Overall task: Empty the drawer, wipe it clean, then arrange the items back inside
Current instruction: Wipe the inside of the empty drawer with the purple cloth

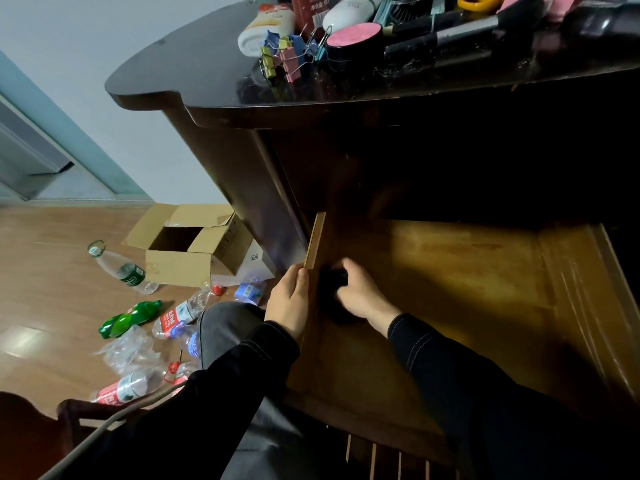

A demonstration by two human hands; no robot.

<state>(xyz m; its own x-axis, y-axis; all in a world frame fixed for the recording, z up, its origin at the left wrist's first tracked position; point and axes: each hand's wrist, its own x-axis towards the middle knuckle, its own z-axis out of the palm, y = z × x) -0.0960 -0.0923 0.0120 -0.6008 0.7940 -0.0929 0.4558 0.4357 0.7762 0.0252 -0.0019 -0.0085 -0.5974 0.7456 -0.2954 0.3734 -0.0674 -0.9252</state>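
Note:
The wooden drawer (450, 278) is pulled far out of the dark desk, and its bare floor shows. My left hand (289, 301) grips the drawer's left side wall (314, 242) near its front end. My right hand (360, 292) is inside the drawer by that wall, closed on a dark cloth (334, 289) pressed to the drawer floor. The cloth is blurred and partly hidden by my fingers. The drawer's items lie on the desk top (194, 71): coloured binder clips (287, 55), a round pink-topped black case (353, 41), a white tube (263, 27) and black brushes (446, 32).
On the wooden floor to the left stand an open cardboard box (187, 247) and several empty plastic bottles, among them a green one (130, 318). My knee (225, 323) is close to the drawer's left side. A chair's edge (31, 424) is at bottom left.

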